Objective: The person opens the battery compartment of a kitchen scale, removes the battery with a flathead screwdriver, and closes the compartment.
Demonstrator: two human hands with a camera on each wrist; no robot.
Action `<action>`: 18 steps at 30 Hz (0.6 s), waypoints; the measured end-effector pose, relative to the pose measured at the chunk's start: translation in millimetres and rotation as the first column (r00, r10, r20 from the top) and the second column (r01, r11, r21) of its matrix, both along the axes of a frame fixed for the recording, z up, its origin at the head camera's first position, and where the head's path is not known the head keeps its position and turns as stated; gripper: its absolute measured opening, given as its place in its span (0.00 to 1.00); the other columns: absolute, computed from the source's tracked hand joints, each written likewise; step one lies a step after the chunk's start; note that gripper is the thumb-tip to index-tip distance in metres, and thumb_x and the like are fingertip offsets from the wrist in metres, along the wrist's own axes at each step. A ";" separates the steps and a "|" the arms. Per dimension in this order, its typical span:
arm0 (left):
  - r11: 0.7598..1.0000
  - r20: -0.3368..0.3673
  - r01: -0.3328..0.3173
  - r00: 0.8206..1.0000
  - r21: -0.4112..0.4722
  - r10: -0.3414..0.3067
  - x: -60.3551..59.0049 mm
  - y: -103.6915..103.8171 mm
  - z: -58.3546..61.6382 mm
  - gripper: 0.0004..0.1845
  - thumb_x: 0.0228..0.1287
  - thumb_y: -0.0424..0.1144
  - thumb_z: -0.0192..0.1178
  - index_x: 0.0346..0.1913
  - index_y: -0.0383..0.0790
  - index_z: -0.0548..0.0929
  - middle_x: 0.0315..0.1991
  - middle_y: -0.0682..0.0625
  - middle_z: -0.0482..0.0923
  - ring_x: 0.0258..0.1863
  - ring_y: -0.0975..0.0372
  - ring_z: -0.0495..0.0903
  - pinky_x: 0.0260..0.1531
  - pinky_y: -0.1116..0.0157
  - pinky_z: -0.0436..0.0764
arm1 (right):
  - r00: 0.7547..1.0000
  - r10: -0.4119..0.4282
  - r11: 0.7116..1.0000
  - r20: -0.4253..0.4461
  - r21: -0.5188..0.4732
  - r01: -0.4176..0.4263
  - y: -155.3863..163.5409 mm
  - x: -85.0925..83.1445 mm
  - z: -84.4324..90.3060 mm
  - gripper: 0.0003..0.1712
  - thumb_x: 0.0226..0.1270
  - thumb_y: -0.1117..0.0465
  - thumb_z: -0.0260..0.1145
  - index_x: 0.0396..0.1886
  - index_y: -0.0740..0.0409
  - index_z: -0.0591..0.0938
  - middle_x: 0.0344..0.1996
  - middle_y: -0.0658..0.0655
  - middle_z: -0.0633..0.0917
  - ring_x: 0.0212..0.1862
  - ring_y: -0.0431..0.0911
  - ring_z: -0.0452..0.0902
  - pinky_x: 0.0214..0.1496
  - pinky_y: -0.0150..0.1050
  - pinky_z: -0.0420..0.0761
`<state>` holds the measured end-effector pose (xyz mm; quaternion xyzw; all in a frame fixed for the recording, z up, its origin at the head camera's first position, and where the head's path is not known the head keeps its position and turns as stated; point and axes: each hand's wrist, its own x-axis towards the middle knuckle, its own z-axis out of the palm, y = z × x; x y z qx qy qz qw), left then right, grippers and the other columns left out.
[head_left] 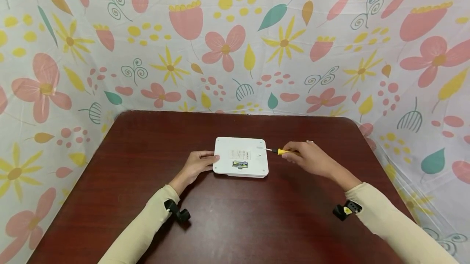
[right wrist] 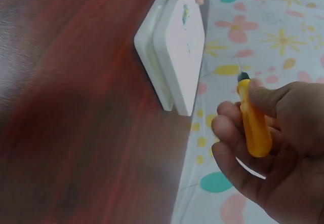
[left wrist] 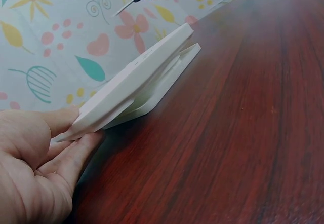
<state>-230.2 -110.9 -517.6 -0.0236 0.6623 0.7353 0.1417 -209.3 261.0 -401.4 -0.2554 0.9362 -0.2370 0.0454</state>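
Observation:
A flat white device [head_left: 240, 156] lies upside down in the middle of the dark red table [head_left: 147, 154], its open battery slot [head_left: 240, 164] showing yellow-green cells. My left hand [head_left: 200, 164] holds the device's left edge, thumb on top and fingers [left wrist: 76, 155] under the lifted edge [left wrist: 131, 89]. My right hand [head_left: 312, 158] grips a small screwdriver with a yellow handle [head_left: 282, 151]; its metal tip [head_left: 261, 147] hovers over the device's right part. In the right wrist view the yellow handle [right wrist: 254, 127] sits in curled fingers, a little away from the white device [right wrist: 177, 46].
A floral cloth [head_left: 235, 39] hangs behind and around the table on every far side. Bare wood [head_left: 238, 223] stretches in front of the device toward me. Black wrist-camera mounts [head_left: 178, 211] sit on both cream sleeves.

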 end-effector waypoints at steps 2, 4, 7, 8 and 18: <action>1.000 0.002 0.004 1.000 0.000 -0.004 -0.1 0.3 -0.3 0.21 0.67 0.29 0.68 0.58 0.20 0.80 0.47 0.36 0.86 0.40 0.59 0.87 0.46 0.61 0.90 | 0.999 0.040 0.999 0.002 0.007 -0.040 -4.2 -1.9 3.1 0.11 0.73 0.58 0.68 0.49 0.57 0.87 0.32 0.45 0.87 0.30 0.39 0.79 0.30 0.32 0.81; 1.000 0.006 0.006 1.000 -0.001 -0.006 -0.2 0.4 -0.3 0.21 0.67 0.29 0.68 0.58 0.20 0.80 0.47 0.36 0.86 0.40 0.60 0.87 0.46 0.61 0.90 | 0.997 0.078 0.997 -0.015 0.030 -0.078 -8.6 -4.2 4.9 0.12 0.74 0.58 0.68 0.50 0.58 0.88 0.34 0.46 0.88 0.31 0.37 0.79 0.31 0.33 0.81; 1.000 0.008 0.006 1.000 -0.004 -0.006 0.0 -0.3 0.3 0.21 0.67 0.29 0.68 0.58 0.20 0.80 0.47 0.37 0.86 0.40 0.60 0.87 0.46 0.61 0.90 | 0.989 0.135 0.988 -0.059 0.085 -0.130 -17.3 -7.2 7.2 0.12 0.74 0.58 0.67 0.50 0.58 0.89 0.37 0.48 0.90 0.33 0.38 0.81 0.34 0.36 0.84; 1.000 0.008 0.005 1.000 -0.005 -0.005 0.1 -0.6 0.7 0.21 0.67 0.29 0.68 0.58 0.20 0.80 0.46 0.37 0.86 0.40 0.60 0.87 0.46 0.61 0.90 | 0.984 0.159 0.983 -0.078 0.107 -0.150 -20.4 -8.1 7.8 0.11 0.74 0.58 0.67 0.50 0.58 0.89 0.38 0.49 0.90 0.35 0.38 0.82 0.36 0.37 0.85; 1.000 -0.001 0.006 1.000 -0.019 -0.006 1.3 -1.0 4.1 0.21 0.67 0.30 0.68 0.59 0.21 0.80 0.48 0.36 0.86 0.41 0.59 0.87 0.47 0.59 0.89 | 0.960 0.264 0.940 -0.094 0.249 -0.234 -46.5 -11.3 12.5 0.07 0.74 0.57 0.67 0.41 0.52 0.90 0.28 0.44 0.86 0.29 0.37 0.75 0.33 0.38 0.81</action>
